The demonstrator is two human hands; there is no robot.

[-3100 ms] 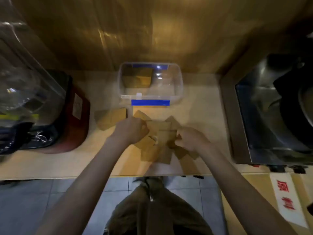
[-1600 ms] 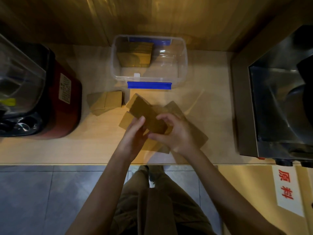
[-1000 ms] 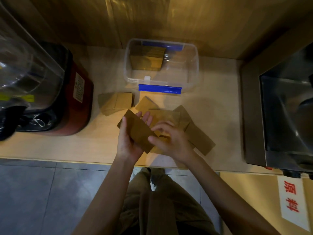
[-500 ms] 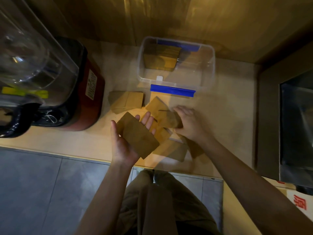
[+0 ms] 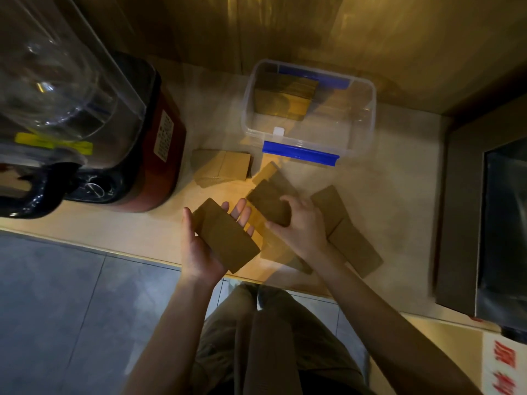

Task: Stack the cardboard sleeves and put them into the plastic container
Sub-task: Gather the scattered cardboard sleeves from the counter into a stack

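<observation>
Cradling small sleeve stack (image 5: 225, 236) in upturned left hand (image 5: 201, 246), fingers loosely curled. Pinching single sleeve (image 5: 269, 203) with right hand (image 5: 299, 223) above loose sleeves (image 5: 350, 246). Beyond: clear container (image 5: 368, 109), flat brown stack inside.

Left hand (image 5: 201, 246) palm up over the counter (image 5: 399, 172) front edge, held stack of sleeves (image 5: 225, 235) lying across palm and fingers (image 5: 242, 212). Right hand (image 5: 302, 223) just right of those fingertips, gripping one sleeve (image 5: 269, 202) just beyond them. Loose sleeves (image 5: 350, 240) on the counter under and right of the right hand. Small sleeve pile (image 5: 221, 168) beyond the left fingertips, slightly left. Plastic container (image 5: 368, 121) farther back, beyond both hands, more sleeves (image 5: 282, 99) in its left part. Blender (image 5: 85, 124) far left of the left hand; appliance (image 5: 490, 223) far right of the right hand.
</observation>
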